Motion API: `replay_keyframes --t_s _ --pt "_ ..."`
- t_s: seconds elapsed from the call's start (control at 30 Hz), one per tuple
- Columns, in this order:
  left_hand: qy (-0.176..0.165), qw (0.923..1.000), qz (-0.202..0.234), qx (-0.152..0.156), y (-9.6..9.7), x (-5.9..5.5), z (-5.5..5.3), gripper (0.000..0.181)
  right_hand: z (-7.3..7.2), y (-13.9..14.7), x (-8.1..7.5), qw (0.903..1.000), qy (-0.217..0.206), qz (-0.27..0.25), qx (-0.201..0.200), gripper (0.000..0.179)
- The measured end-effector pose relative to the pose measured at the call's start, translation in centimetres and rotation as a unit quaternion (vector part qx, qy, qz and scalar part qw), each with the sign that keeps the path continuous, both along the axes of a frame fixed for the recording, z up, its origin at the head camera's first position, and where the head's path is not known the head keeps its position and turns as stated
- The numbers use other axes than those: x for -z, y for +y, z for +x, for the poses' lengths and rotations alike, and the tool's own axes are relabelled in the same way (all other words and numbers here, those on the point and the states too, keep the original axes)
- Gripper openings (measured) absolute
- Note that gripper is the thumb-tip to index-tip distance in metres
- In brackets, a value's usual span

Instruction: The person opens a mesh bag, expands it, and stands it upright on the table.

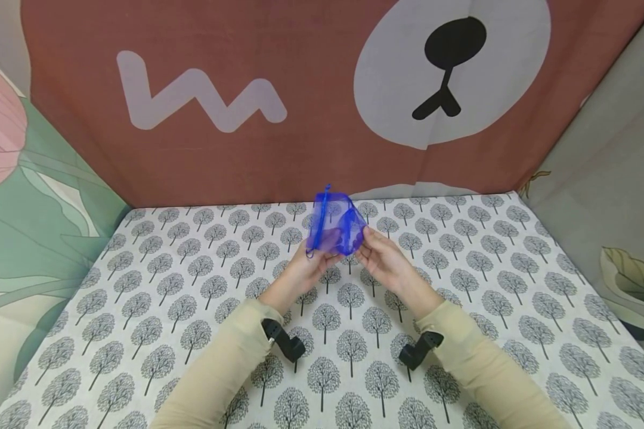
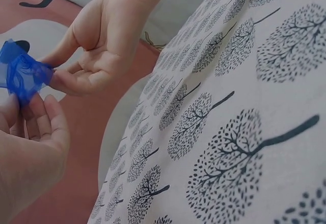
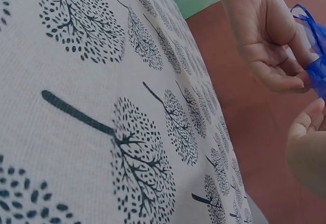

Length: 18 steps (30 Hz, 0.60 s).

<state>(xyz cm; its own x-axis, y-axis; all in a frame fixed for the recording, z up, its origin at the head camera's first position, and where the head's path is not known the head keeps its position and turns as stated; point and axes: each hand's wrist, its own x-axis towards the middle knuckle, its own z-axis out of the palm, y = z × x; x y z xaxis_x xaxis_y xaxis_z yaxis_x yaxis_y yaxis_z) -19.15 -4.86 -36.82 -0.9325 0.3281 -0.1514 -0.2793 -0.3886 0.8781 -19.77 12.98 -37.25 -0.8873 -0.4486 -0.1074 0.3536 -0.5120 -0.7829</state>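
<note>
A sheer blue organza drawstring pouch [image 1: 330, 208] is held up over the far part of the table, between both hands. My left hand [image 1: 305, 269] grips its lower left part, the thumb showing through the thin fabric. At the lower right corner, my right hand [image 1: 387, 260] pinches the pouch between thumb and fingers. A darker blue cord runs along the pouch's left side and ends in a small loop near the left hand. In the left wrist view the pouch [image 2: 25, 74] looks bunched, with both hands' fingertips on it. The right wrist view cuts off most of the pouch [image 3: 317, 74].
A white cloth [image 1: 349, 369] printed with dark trees covers the table. Behind it hangs a reddish-brown curtain [image 1: 322, 155] with a bear's muzzle, and patterned fabric stands at both sides. Each sleeved wrist wears a black camera mount [image 1: 285, 341].
</note>
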Motion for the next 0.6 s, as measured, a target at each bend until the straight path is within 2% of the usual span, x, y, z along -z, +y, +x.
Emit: replay_keyframes --t_s 0.1,0.13,0.33,0.5,0.6 --pt "-0.001 0.9999 0.012 0.003 -0.14 0.11 0.01 0.107 -0.01 -0.01 -0.02 1.0000 -0.008 -0.005 0.003 0.013" --pt "-0.003 0.9998 0.018 0.004 -0.18 0.10 0.02 0.103 -0.03 -0.04 -0.06 0.9999 -0.014 -0.005 0.005 0.016" --pt "-0.023 0.9996 0.015 0.005 -0.19 -0.18 -0.07 0.044 -0.04 -0.23 -0.20 0.9993 -0.036 -0.002 -0.002 0.024" --pt "-0.023 0.9996 -0.018 0.004 -0.15 -0.15 -0.17 0.044 0.08 -0.46 -0.17 0.9992 -0.038 -0.001 -0.009 0.024" --pt "-0.032 0.9992 -0.022 -0.003 -0.07 -0.20 -0.19 0.039 0.03 -0.49 -0.13 0.9991 -0.041 -0.004 -0.009 0.024"
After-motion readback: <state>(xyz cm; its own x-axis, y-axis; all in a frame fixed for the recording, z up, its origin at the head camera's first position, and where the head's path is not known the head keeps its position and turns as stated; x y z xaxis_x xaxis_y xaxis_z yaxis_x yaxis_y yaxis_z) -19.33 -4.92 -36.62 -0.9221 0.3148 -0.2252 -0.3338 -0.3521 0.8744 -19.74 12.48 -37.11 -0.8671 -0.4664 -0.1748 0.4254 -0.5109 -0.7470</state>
